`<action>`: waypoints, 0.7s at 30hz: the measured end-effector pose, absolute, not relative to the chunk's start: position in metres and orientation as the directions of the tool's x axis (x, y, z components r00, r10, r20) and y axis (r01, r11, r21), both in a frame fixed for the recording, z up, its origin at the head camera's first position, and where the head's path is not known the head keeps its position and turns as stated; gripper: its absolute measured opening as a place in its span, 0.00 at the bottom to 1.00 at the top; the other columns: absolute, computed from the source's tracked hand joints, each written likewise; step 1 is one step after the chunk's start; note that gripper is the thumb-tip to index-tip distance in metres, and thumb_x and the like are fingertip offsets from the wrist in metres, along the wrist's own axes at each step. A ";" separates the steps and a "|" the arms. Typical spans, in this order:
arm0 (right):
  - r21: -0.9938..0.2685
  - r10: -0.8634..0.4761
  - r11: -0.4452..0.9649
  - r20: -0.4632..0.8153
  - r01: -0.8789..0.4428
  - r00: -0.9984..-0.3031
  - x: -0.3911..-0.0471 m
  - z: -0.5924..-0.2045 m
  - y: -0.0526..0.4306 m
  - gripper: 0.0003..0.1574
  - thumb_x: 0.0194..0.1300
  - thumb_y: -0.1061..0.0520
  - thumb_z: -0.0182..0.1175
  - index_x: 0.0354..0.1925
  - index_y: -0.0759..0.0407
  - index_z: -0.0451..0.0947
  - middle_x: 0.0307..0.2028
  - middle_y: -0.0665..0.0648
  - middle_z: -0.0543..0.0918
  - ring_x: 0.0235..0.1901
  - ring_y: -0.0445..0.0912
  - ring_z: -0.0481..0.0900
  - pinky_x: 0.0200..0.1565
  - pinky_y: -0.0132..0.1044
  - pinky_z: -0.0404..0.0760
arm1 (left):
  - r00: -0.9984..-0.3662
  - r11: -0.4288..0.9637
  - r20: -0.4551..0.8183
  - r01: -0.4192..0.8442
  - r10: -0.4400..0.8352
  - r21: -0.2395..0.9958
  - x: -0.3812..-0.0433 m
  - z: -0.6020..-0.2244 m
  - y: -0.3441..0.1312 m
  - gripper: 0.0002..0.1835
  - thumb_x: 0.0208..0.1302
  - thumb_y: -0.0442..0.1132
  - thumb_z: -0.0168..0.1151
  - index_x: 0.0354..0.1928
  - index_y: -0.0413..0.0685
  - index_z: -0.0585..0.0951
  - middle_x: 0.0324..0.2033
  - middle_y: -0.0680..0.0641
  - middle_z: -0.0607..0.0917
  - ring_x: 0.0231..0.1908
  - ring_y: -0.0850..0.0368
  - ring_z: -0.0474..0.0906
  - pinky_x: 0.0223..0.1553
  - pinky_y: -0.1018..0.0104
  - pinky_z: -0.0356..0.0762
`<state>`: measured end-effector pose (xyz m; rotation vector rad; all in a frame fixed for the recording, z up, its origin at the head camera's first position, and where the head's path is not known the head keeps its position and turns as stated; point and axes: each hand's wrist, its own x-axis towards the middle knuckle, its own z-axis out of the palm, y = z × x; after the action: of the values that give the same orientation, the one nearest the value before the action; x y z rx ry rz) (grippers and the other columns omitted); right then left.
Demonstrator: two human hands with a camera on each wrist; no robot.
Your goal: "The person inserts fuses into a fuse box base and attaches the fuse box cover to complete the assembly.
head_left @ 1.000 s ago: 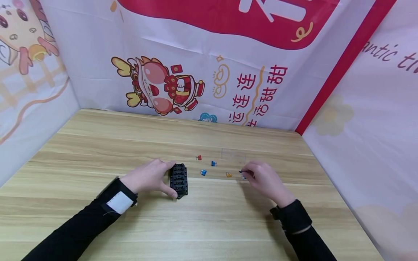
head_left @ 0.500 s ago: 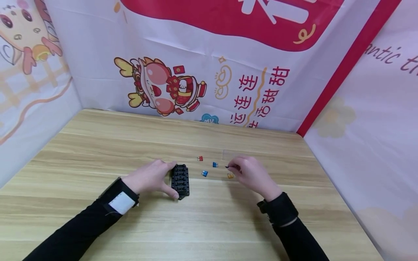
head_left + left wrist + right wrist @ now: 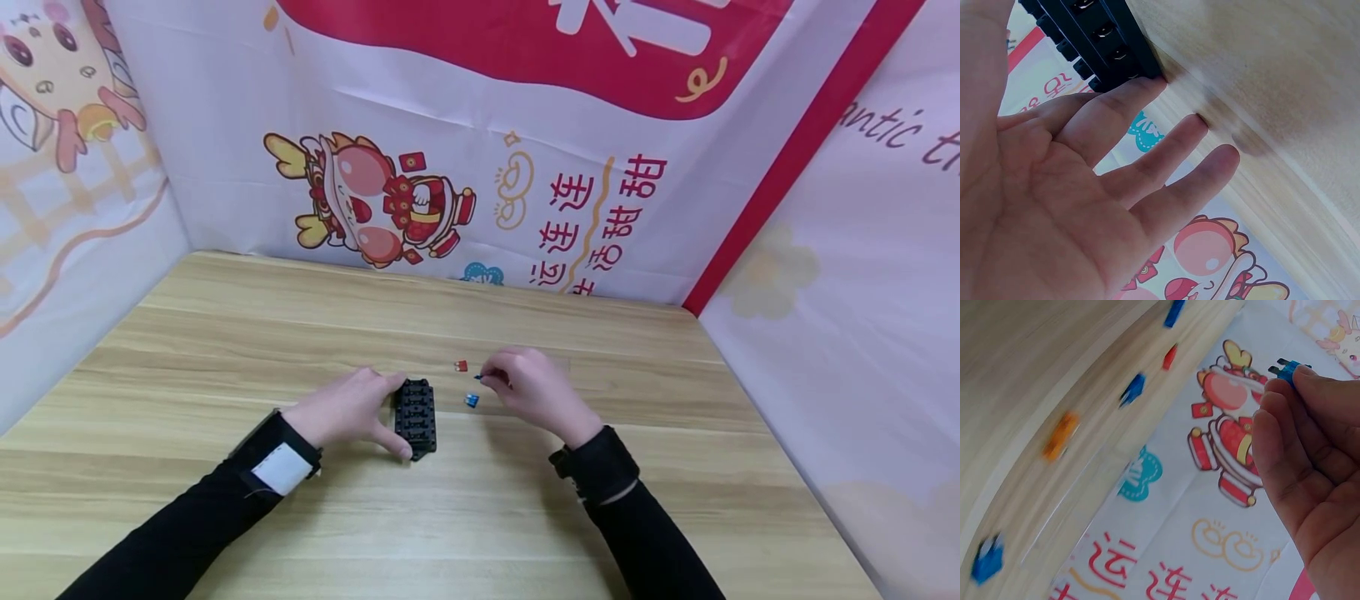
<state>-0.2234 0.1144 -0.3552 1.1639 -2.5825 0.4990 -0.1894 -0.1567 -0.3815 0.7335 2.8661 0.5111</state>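
My left hand [image 3: 348,408] holds the black fuse block [image 3: 416,417] on the table, thumb at its near end and index finger at its far end. In the left wrist view the other fingers are spread beside the block [image 3: 1104,37]. Between thumb and fingertips, my right hand [image 3: 536,392] pinches a blue blade fuse [image 3: 1289,370], its metal prongs sticking out. This hand is to the right of the block, over the loose fuses. A red fuse [image 3: 461,366] and a blue fuse [image 3: 472,400] lie between the hands.
The right wrist view also shows an orange fuse [image 3: 1060,434] and more blue fuses, one at the lower left [image 3: 988,557]; the right hand hides these from the head view. A clear plastic piece [image 3: 1072,506] lies near them. Printed cloth walls [image 3: 600,100] bound the wooden table [image 3: 300,517].
My right hand has picked up a blue fuse and carried it left, toward the fuse block. The left hand stays on the block; the head view has shifted slightly.
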 end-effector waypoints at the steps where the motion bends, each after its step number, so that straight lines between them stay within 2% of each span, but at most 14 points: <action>1: -0.200 -0.675 0.611 0.374 -0.766 -0.636 -0.224 -0.355 0.111 0.02 0.59 0.60 0.65 0.34 0.55 0.83 0.30 0.45 0.80 0.28 0.33 0.74 0.33 0.24 0.71 | -0.871 0.824 -0.051 0.440 0.488 0.358 -0.189 -0.381 -0.157 0.63 0.30 0.72 0.70 0.64 0.33 0.68 0.52 0.38 0.78 0.52 0.46 0.73 0.53 0.53 0.67; 10: -0.245 -0.707 0.541 0.386 -0.805 -0.592 -0.227 -0.356 0.089 0.02 0.60 0.61 0.65 0.34 0.56 0.84 0.31 0.46 0.81 0.29 0.33 0.75 0.33 0.23 0.71 | -0.870 0.822 -0.036 0.451 0.492 0.346 -0.191 -0.383 -0.156 0.62 0.30 0.72 0.70 0.64 0.33 0.68 0.52 0.38 0.78 0.52 0.47 0.73 0.53 0.54 0.67; 21: -0.272 -0.710 0.548 0.349 -0.791 -0.612 -0.227 -0.354 0.078 0.03 0.62 0.60 0.63 0.36 0.56 0.83 0.31 0.46 0.79 0.28 0.34 0.74 0.32 0.23 0.71 | -0.870 0.820 -0.024 0.455 0.493 0.348 -0.191 -0.383 -0.157 0.62 0.30 0.72 0.70 0.63 0.33 0.69 0.49 0.39 0.79 0.48 0.49 0.75 0.50 0.54 0.69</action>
<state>-0.2269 0.0782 -0.3541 1.2695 -2.5846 0.6050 -0.1905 -0.1567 -0.3835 0.7549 2.8880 0.5097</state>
